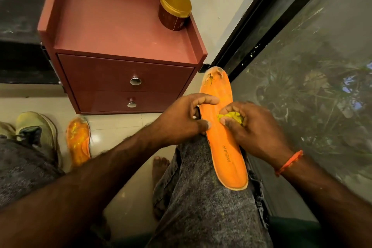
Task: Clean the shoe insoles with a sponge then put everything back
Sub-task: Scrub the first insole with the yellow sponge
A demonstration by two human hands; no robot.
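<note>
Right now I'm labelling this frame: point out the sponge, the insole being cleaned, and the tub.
sponge (233,117), head view, yellow middle.
insole (226,151), head view, near its printed word.
tub (174,7), head view, gold lid.

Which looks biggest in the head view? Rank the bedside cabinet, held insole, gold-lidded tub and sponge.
1. Bedside cabinet
2. Held insole, though it lies nearer the camera
3. Gold-lidded tub
4. Sponge, mostly hidden inside the right hand's grip

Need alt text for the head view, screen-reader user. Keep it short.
A seated person's right hand rubs a yellow sponge on an orange insole lying along their knee, the left hand holding its edge. A second insole and a shoe lie on the floor beside a red drawer cabinet with a gold-lidded tub.
</note>
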